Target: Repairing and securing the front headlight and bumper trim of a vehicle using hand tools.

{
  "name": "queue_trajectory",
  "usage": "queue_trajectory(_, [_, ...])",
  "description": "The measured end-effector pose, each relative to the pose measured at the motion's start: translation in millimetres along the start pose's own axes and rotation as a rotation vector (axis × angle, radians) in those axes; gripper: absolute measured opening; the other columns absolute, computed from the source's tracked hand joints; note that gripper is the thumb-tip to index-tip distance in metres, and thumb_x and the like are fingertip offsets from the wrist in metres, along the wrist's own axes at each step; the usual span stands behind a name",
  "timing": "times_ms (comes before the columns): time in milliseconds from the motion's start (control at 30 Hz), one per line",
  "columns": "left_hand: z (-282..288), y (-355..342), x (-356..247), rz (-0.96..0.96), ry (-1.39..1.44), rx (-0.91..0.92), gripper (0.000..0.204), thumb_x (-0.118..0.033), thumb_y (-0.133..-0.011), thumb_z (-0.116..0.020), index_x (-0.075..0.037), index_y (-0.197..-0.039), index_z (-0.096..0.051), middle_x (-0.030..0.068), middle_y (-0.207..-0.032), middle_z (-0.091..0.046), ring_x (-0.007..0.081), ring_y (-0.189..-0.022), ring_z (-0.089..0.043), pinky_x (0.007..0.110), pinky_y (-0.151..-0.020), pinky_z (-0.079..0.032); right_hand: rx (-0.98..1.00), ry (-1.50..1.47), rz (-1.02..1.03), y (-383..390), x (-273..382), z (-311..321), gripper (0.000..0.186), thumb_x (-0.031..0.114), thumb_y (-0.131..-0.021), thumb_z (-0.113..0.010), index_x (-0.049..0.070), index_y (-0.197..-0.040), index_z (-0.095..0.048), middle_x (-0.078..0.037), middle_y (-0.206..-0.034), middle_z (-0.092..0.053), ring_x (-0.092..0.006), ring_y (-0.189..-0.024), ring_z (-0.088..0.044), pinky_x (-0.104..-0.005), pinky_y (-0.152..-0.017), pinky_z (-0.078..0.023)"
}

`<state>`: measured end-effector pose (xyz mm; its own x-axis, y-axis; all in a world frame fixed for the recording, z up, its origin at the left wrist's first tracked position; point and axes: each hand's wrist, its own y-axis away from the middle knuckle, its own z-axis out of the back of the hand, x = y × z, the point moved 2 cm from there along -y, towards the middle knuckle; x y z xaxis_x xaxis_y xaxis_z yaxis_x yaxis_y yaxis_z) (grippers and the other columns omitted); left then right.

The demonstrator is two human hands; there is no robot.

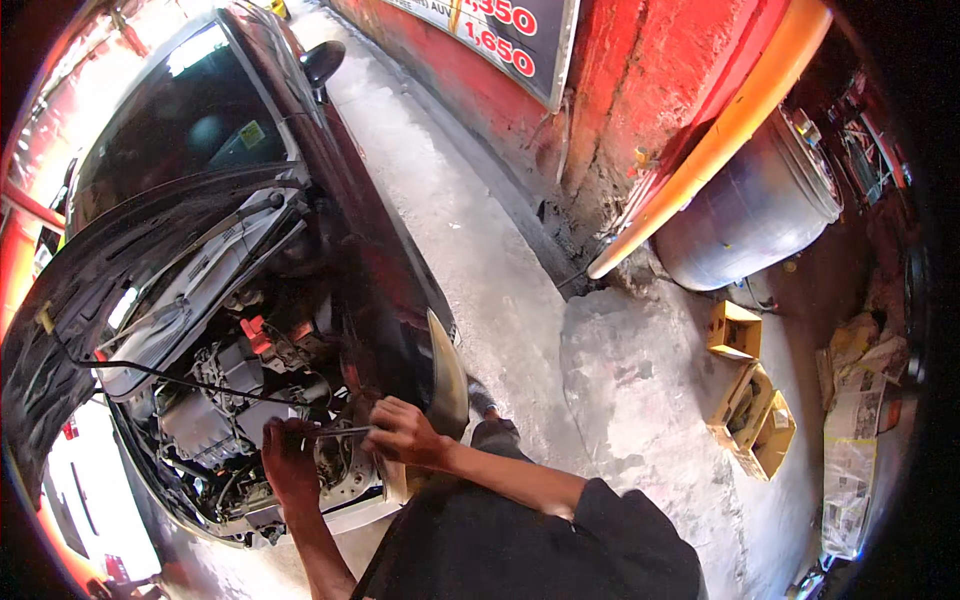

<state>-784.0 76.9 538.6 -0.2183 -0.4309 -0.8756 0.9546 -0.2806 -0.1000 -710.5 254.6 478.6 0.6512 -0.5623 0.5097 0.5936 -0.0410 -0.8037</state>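
Note:
I stand at the front of a dark car (365,230) with its hood (50,350) raised. Both my hands are over the engine bay's front edge. My right hand (403,432) is closed around one end of a slim metal tool (342,432), whose exact kind I cannot make out. At the tool's other end, the fingers of my left hand (290,465) are curled together on it. Beyond my hands lie a grey engine cover (195,425) and a red plastic cover (258,335). The thin hood prop rod (185,378) crosses above the engine, close to my left hand.
To the right of the headlight (448,375) runs a concrete floor (620,380). Yellow cut-open containers (740,330) sit on it. A large drum (750,215) and a slanting orange pole (720,140) stand by the red wall (620,90). A wrapped bundle (850,470) lies far right.

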Motion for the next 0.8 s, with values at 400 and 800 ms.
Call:
queue_trajectory(400, [-10.9,91.5,16.1,0.536,0.364,0.272,0.030,-0.032,-0.091,-0.048,-0.003,-0.096,-0.054,0.0083,-0.082,-0.057,0.0214,-0.064,-0.059,0.039,-0.053,-0.051,-0.008,-0.609,-0.550,-91.4,-6.1,-79.8,0.017,0.003,-0.079,-0.049,0.001,-0.096,-0.048,-0.015,-0.076,-0.054,-0.0337,-0.070,-0.056,-0.0410,-0.058,-0.041])
queue_trajectory(800, [-67.4,46.7,42.1,0.222,0.119,0.180,0.029,-0.027,-0.093,-0.047,-0.001,-0.101,-0.054,0.0102,-0.090,-0.060,0.0247,-0.084,-0.059,0.036,-0.077,-0.047,0.578,0.560,-0.339,-67.7,50.3,-116.3,0.023,0.017,-0.073,-0.058,0.006,-0.094,-0.060,-0.003,-0.063,-0.051,-0.0197,-0.071,-0.050,-0.0367,-0.064,-0.040])
